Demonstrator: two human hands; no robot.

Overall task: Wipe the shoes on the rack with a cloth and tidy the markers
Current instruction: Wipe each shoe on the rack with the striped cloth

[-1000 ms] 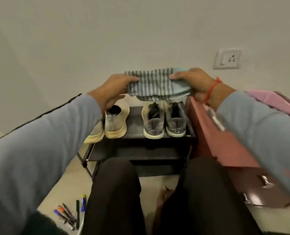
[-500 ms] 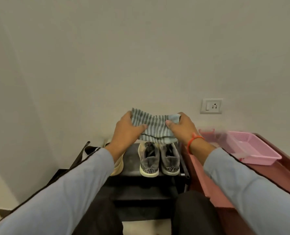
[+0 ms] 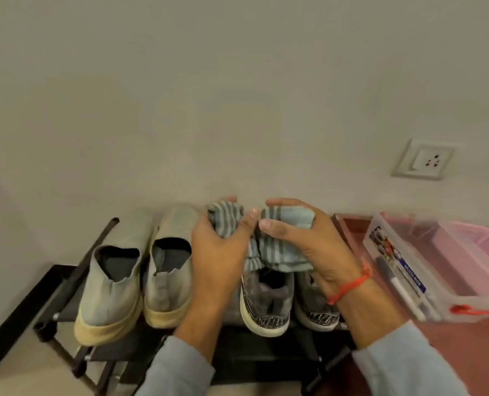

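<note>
Wall, plain and pale (one socket at right), backs a dark shoe rack carrying beige slip-ons and grey sneakers. A maroon surface beside it holds a clear box with markers. Above the sneakers, left hand and right hand curl their fingers around a bunched striped cloth.

Lt blue-grey sleeves — red thread band on R wrist.
</note>
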